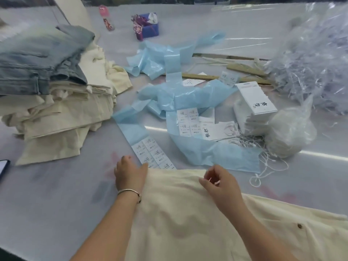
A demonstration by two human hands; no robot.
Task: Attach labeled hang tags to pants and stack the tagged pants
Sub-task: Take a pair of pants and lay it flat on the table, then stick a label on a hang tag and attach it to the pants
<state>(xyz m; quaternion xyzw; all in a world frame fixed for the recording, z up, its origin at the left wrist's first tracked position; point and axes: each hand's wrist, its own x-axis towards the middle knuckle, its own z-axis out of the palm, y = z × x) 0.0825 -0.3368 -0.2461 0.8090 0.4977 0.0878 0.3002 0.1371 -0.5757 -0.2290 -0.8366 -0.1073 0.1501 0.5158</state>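
Observation:
A cream pair of pants [180, 213] lies across the near edge of the table. My left hand [130, 172] rests flat at its far left corner, thumb on the fabric edge, holding nothing. My right hand [220, 183] sits on the far edge of the pants, fingers curled, pinching something small and thin that I cannot identify. Beyond the hands runs a blue backing strip carrying white stickers [154, 153]. White hang tags [256, 100] stand stacked at the right, with loose tags and white strings [263, 162] beside them. A stack of cream and denim pants [52, 91] sits at the left.
Crumpled blue backing paper [169, 59] covers the table's middle. A heap of clear plastic bags [310, 63] fills the right. A purple tissue box [148, 25] and a pink bottle [106, 17] stand at the back. A phone [3, 166] lies at the left edge.

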